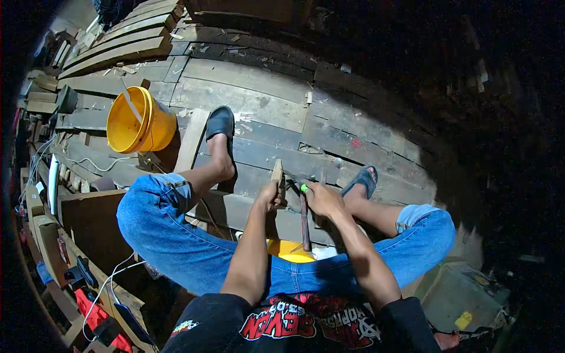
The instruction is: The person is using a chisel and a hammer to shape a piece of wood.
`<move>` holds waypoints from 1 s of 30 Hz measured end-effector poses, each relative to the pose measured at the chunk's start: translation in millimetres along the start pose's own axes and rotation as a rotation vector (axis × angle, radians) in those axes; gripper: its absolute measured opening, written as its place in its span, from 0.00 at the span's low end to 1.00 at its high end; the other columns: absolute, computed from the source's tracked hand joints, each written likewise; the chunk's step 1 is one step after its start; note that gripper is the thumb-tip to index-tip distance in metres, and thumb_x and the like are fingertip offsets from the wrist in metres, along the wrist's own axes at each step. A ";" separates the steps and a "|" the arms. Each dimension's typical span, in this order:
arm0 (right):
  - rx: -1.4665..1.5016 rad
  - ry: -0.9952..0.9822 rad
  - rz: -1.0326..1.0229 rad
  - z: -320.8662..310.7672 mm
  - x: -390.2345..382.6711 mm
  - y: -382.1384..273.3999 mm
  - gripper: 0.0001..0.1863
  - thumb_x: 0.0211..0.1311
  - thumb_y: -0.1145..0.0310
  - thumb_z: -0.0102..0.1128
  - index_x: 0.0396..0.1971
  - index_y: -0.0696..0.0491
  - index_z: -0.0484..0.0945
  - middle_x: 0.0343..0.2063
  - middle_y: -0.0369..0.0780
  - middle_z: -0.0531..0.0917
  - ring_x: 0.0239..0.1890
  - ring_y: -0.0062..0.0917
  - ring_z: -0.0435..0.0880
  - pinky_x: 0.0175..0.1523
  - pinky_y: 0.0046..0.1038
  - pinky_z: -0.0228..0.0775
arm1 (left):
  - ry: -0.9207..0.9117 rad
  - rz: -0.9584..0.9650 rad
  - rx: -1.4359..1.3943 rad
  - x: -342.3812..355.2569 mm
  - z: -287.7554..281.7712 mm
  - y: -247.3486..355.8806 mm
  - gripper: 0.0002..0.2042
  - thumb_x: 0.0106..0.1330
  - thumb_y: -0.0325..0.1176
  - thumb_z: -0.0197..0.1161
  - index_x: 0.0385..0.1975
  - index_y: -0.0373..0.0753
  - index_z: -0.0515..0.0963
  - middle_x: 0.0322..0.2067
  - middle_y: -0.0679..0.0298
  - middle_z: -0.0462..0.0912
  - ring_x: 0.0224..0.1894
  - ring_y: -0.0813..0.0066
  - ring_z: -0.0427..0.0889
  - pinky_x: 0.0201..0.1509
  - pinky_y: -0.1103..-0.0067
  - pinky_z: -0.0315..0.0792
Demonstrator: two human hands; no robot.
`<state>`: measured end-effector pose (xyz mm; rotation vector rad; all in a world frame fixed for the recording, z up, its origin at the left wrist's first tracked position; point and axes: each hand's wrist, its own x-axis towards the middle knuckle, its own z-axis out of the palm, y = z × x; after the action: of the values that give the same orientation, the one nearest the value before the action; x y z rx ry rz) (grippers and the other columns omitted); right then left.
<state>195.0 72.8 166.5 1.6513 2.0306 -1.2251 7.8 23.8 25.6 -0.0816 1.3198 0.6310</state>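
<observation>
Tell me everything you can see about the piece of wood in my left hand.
The piece of wood is light brown and narrow, its bare end pointing away from you. Your left hand grips it, hiding its near part. Your right hand holds a green-ended tool right of it; whether they touch is unclear.

The left forearm [251, 256] pointed near twelve o'clock, the left hand [270, 196] curled in a grip; the right forearm [366, 257] slanted toward eleven, the right hand [323, 199] closed too. Both knees [141, 206] splayed outward, toward ten and three.
</observation>
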 end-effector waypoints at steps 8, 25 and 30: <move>-0.044 0.033 -0.095 15.9 -3.1 -1.7 0.16 0.63 0.62 0.45 0.45 0.51 0.77 0.36 0.55 0.81 0.42 0.51 0.79 0.48 0.48 0.70 | -0.018 0.038 -0.139 -5.6 9.7 -17.1 0.16 0.69 0.39 0.35 0.20 0.43 0.64 0.11 0.69 0.63 0.08 0.80 0.60 0.09 0.83 0.54; -0.107 -0.007 -0.010 37.8 -21.9 -3.3 0.14 0.63 0.66 0.45 0.41 0.57 0.77 0.33 0.55 0.81 0.38 0.51 0.81 0.44 0.48 0.73 | 0.054 0.151 0.238 19.5 -1.3 -37.6 0.21 0.68 0.39 0.40 0.14 0.39 0.71 0.07 0.60 0.67 0.07 0.69 0.67 0.10 0.71 0.60; -0.079 0.082 -0.024 56.6 -36.3 -3.5 0.19 0.63 0.67 0.45 0.52 0.59 0.70 0.28 0.54 0.82 0.33 0.50 0.82 0.38 0.48 0.73 | 0.005 0.174 0.221 23.2 1.5 -40.8 0.21 0.67 0.42 0.43 0.15 0.37 0.71 0.10 0.58 0.69 0.09 0.66 0.69 0.11 0.67 0.62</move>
<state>186.6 6.7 156.9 1.6712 2.1239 -1.0868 30.9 -0.7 -7.2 0.2140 1.4032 0.6278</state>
